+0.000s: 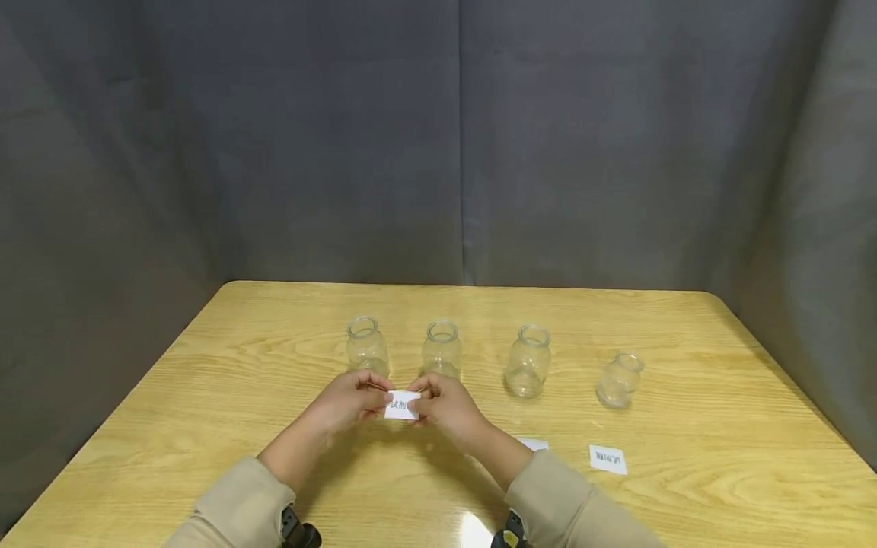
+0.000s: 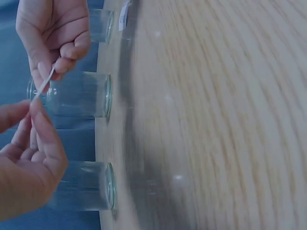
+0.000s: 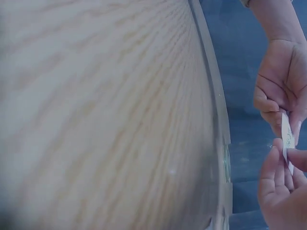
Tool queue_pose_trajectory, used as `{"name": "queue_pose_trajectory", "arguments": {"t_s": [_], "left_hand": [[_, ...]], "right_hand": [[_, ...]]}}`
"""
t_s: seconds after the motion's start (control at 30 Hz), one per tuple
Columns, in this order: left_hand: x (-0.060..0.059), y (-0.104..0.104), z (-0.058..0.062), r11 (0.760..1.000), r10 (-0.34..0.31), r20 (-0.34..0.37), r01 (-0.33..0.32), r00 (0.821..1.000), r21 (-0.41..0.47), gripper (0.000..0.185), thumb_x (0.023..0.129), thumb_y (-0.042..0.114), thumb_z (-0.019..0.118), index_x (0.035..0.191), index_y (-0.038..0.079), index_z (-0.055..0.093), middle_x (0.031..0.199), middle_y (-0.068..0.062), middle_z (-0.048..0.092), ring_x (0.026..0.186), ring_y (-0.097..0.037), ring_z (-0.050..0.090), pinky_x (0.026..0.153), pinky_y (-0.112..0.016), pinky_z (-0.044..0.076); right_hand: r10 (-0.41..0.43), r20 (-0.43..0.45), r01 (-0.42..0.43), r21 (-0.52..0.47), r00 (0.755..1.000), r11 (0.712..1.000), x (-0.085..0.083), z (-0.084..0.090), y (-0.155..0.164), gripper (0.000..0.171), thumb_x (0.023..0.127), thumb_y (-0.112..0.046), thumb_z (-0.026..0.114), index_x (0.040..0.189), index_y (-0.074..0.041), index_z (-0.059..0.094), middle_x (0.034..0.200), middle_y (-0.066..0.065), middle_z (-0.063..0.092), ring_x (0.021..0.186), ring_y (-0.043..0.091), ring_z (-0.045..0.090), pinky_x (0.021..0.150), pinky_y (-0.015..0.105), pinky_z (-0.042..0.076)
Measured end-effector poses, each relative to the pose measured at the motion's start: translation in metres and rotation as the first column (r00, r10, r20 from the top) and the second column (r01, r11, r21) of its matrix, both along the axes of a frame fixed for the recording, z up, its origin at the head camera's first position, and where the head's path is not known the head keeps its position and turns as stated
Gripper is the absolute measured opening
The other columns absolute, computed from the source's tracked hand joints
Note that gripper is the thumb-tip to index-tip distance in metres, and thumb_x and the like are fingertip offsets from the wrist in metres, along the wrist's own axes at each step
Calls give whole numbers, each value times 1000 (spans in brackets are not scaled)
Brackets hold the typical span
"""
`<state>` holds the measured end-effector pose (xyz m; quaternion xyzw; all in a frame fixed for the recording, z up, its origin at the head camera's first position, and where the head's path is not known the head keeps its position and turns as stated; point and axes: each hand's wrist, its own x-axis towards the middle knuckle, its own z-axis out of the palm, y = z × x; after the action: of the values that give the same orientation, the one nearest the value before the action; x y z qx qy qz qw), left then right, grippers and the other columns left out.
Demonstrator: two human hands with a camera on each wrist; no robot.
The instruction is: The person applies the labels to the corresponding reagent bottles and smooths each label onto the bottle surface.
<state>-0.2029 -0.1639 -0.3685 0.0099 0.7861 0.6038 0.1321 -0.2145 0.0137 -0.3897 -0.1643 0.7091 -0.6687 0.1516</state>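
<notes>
Together, the left hand [image 1: 347, 402] and the right hand [image 1: 451, 409] pinch a small white label [image 1: 400, 415] between thumbs and fingers, one at each end, raised above the table [image 1: 226, 426]. Dark characters are printed on its face, partly covered by the right thumb. Just beyond the hands stand two clear glass jars, the leftmost jar [image 1: 367, 352] and the second jar [image 1: 441, 352]. Farther right come a third jar [image 1: 527, 365] and a smaller jar [image 1: 620, 380], both upright. Nearer the person, a printed card [image 1: 607, 460] lies flat, and another card [image 1: 536, 444] shows partly behind the right forearm.
</notes>
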Motion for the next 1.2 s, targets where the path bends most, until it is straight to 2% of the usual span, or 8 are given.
{"name": "queue_pose_trajectory", "arguments": {"t_s": [0.23, 0.33, 0.57, 0.8, 0.9, 1.2], "left_hand": [[-4, 0, 4, 992, -121, 2, 121, 993, 40, 29, 90, 11, 51, 107, -12, 53, 80, -2, 58, 69, -10, 56, 68, -24, 50], [-4, 0, 5, 984, -169, 8, 168, 986, 62, 28, 90, 13, 51, 104, -11, 54, 78, -1, 58, 69, -10, 56, 68, -24, 50], [-4, 0, 11, 958, -274, 11, 271, 962, 97, 16, 89, 11, 50, 91, -3, 57, 74, 0, 59, 68, -11, 59, 66, -24, 49], [-2, -2, 13, 928, -357, -4, 355, 934, 112, 13, 88, 7, 50, 89, -4, 58, 73, 1, 62, 68, -10, 60, 66, -25, 50], [-2, -4, 12, 916, -385, -11, 384, 923, 115, 15, 87, 6, 51, 92, -7, 58, 75, 1, 63, 69, -10, 61, 66, -25, 51], [1, -6, 11, 903, -414, -29, 415, 910, 109, 21, 88, 7, 52, 95, -13, 57, 76, 0, 64, 69, -10, 61, 66, -25, 51]], "right_hand": [[-4, -29, 5, 54, 1000, 999, 3, 12, 9, 17, 84, 4, 56, 100, 11, 56, 81, 14, 62, 65, 13, 58, 61, 24, 50], [12, -31, -10, 48, 999, 999, 6, 17, 12, 18, 86, 4, 54, 101, 12, 55, 83, 13, 62, 67, 11, 55, 63, 25, 49], [58, -46, -57, 27, 997, 998, 7, 18, 24, 17, 87, 3, 53, 100, 14, 53, 88, 13, 61, 71, 11, 54, 64, 22, 46], [83, -41, -82, 40, 996, 996, 10, 18, 27, 17, 87, 2, 53, 100, 13, 54, 87, 10, 59, 71, 11, 54, 64, 22, 46], [88, -50, -86, 52, 995, 995, 11, 17, 28, 17, 87, 2, 54, 100, 13, 55, 87, 12, 60, 71, 11, 54, 64, 23, 46], [109, -39, -106, 62, 993, 992, 13, 17, 30, 17, 87, 2, 53, 101, 12, 55, 84, 7, 60, 72, 11, 55, 64, 22, 46]]}}
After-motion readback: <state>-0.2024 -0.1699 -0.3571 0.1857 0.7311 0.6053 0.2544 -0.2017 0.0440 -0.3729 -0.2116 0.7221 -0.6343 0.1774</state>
